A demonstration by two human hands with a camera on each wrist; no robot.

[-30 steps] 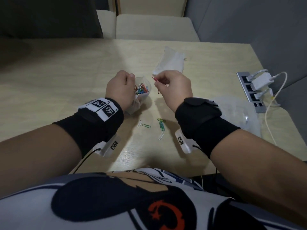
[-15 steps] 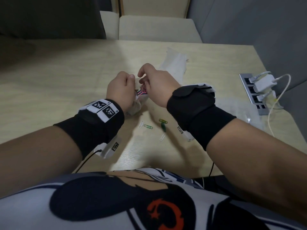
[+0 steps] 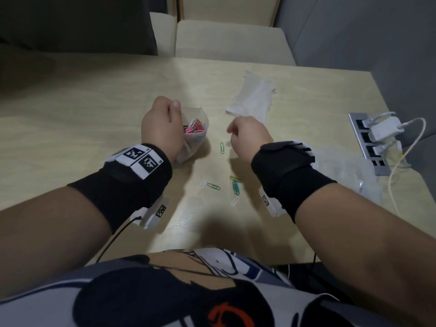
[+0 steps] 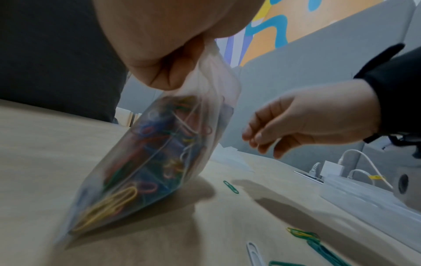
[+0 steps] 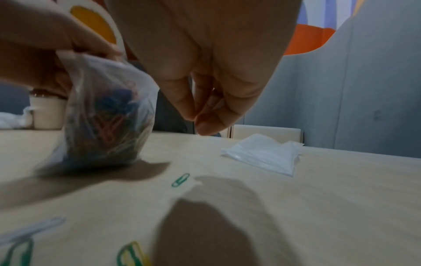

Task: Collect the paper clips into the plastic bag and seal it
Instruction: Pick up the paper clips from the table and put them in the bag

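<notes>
Plastic bag [image 3: 195,138] pinched by left hand [image 3: 160,128] fingers [image 4: 168,72]; right hand [image 3: 247,135] fingers [image 4: 262,133] loosely curled, empty, near green clip [image 3: 222,147].

The head view looks forward and down from above the person's chest, far enough back to take in both forearms, the table [image 3: 70,128] and the power strip [image 3: 364,138] at the right. The left wrist view sits low over the tabletop beneath the left hand [image 4: 159,54], very near the plastic bag [image 4: 148,162], and faces right toward the right hand [image 4: 307,124]. The right wrist view, just as low beneath its own hand, faces far and a little left; both wrist views share the bag and the lone green paper clip [image 4: 230,186] lying between the hands.
</notes>
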